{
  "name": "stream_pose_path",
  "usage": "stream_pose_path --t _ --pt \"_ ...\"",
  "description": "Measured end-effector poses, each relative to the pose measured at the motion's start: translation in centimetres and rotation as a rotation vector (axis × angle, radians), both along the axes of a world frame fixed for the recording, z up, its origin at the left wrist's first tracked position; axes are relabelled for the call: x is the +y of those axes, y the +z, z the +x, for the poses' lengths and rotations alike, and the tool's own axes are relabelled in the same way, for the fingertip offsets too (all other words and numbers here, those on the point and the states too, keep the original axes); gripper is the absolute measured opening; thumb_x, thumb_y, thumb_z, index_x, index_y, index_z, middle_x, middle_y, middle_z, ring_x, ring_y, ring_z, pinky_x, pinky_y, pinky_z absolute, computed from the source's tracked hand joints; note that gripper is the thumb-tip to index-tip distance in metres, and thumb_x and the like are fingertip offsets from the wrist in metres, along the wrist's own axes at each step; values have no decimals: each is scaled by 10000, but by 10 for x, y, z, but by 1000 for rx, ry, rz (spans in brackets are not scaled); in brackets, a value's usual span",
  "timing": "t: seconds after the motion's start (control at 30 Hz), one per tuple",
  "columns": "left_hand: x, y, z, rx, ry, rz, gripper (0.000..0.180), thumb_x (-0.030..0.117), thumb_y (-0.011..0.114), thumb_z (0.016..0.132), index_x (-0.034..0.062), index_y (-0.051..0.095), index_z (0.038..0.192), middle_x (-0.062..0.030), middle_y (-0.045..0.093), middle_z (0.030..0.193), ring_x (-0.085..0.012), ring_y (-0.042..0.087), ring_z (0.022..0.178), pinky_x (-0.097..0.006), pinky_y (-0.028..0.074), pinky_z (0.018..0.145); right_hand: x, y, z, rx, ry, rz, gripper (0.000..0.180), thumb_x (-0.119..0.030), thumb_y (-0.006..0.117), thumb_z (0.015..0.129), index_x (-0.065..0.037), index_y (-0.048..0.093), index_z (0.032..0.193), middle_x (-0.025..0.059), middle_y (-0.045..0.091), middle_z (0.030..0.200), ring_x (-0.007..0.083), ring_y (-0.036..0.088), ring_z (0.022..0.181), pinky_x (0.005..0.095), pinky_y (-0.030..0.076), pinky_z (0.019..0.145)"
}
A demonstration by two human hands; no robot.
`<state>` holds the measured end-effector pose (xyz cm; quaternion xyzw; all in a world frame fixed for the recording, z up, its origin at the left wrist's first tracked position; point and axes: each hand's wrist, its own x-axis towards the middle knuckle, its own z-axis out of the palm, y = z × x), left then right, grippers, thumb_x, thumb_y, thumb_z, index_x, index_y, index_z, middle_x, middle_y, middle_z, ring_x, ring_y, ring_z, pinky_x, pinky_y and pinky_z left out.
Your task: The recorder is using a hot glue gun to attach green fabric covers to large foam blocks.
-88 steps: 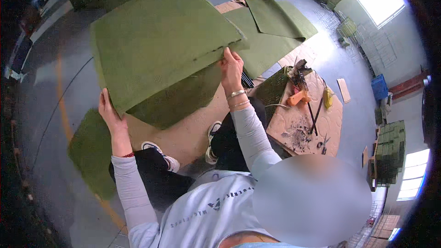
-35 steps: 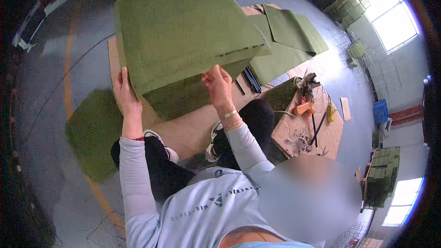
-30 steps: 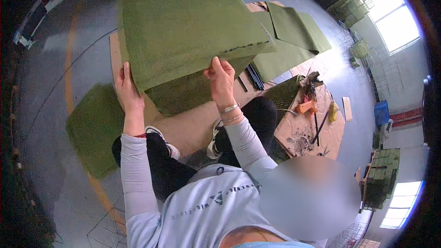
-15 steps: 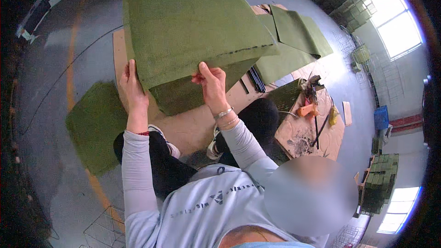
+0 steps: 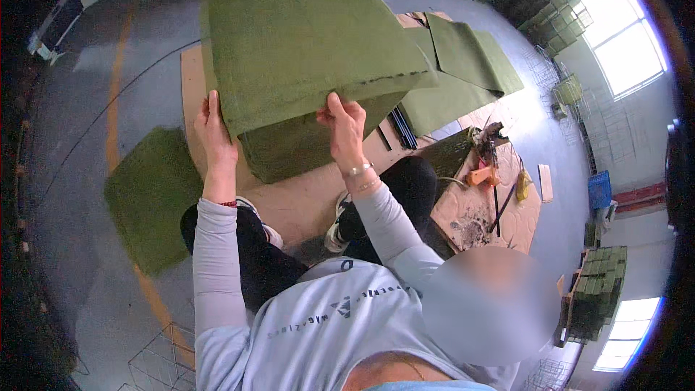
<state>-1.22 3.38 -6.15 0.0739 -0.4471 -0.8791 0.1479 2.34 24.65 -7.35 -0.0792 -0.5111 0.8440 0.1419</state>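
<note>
A large green box-like piece of stiff fabric (image 5: 304, 43) is held up in front of me, its broad face upward and its near edge towards me. A dark, uneven line runs along the right part of that near edge. My left hand (image 5: 216, 137) grips its near left corner, thumb on top. My right hand (image 5: 344, 127) is closed around the near edge at the middle, thumb above and fingers curled under. Below the edge a shaded lower side (image 5: 282, 148) shows. Most of my fingertips are hidden beneath the fabric.
Brown cardboard (image 5: 289, 206) lies on the floor under the piece. Folded green sheets (image 5: 463, 58) and black strips (image 5: 402, 129) lie beyond. At right, an orange-handled tool (image 5: 481, 175) rests on a stained board (image 5: 463, 217). Another green piece (image 5: 152, 195) lies at left.
The green piece and both hands have shifted slightly to the right. The piece has tilted a little, and more of its lower side shows.
</note>
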Motion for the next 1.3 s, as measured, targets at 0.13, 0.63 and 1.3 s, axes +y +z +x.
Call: stream_pose_path --t 0.13,0.63,1.3 --pt "-4 -3 2 27 -15 41 276 253 556 893 -2 555 998 -45 582 921 -125 550 808 -284 461 701 -6 -4 0 4 72 15 248 -248 586 870 -15 565 787 64 599 731 140 570 630 267 448 567" --pt "1 5 6 -20 33 96 226 230 533 905 19 569 978 -34 593 944 -109 562 809 -261 468 666 -50 5 10 -29 173 39 286 -232 574 875 17 576 733 104 614 677 135 544 552 258 423 510" --pt "2 9 11 -6 22 -22 274 233 524 910 -18 559 1013 -60 590 955 -118 555 807 -280 462 698 -43 1 24 20 120 50 238 -233 596 862 -4 604 796 83 627 702 131 564 569 251 427 527"
